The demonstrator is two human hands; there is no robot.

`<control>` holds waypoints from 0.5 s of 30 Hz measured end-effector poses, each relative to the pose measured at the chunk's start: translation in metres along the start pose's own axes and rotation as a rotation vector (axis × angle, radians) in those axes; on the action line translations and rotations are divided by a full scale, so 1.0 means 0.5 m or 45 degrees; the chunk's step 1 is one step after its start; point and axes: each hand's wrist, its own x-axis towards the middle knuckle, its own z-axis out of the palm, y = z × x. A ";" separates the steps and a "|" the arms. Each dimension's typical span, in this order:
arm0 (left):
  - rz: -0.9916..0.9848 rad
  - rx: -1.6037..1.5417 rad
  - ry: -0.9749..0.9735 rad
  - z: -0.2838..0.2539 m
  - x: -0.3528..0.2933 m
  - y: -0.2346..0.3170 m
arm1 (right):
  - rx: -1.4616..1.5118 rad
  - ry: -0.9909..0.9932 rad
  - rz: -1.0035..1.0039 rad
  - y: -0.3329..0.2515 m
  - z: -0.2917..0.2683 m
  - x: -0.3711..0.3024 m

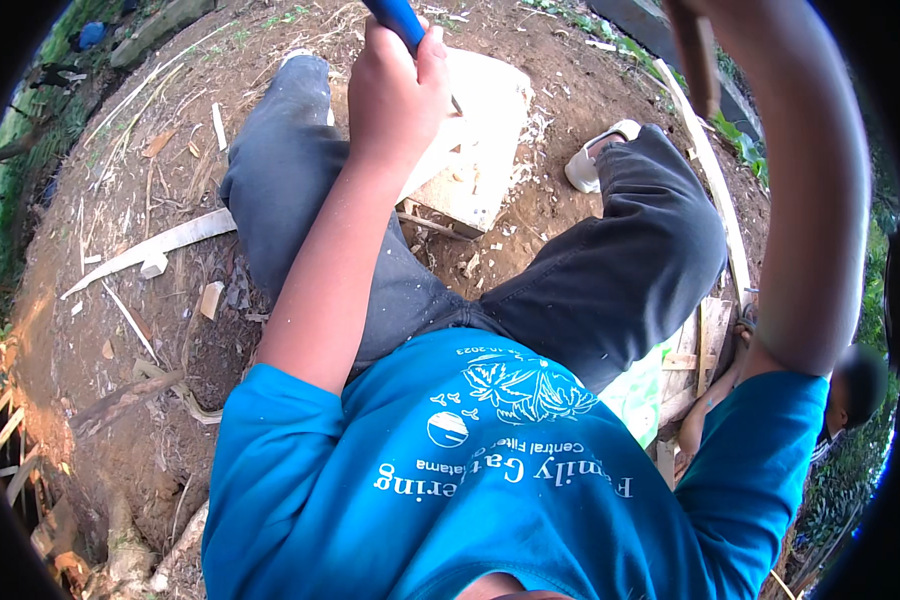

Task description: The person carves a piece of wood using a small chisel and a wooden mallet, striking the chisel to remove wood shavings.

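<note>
My left hand (395,105) is closed round the blue handle of a chisel (398,18). The chisel's thin metal blade slants down to the top of a pale wooden block (495,100), close to a small cut in its surface. The block lies on the ground between my legs, with chips around it. My right arm (810,180) is raised, and its hand is mostly cut off by the upper edge. A brown wooden handle (703,65) hangs down beside the wrist, apart from the block; the tool's head is out of view.
A long pale wood strip (160,250) lies on the dirt at left. Another strip (705,170) runs past my right foot (600,160). Behind my right side are another person's arm (698,425), boards (682,360) and a light green bag (638,395).
</note>
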 end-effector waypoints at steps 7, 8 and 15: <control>0.091 0.199 0.076 0.002 -0.005 -0.001 | -0.301 -0.778 0.319 -0.055 -0.020 0.062; 0.112 0.227 0.117 -0.002 -0.008 0.001 | -0.285 -0.652 0.428 -0.089 -0.018 0.068; 0.135 0.319 0.213 -0.001 -0.009 -0.016 | -0.369 -0.723 0.179 -0.057 -0.008 0.038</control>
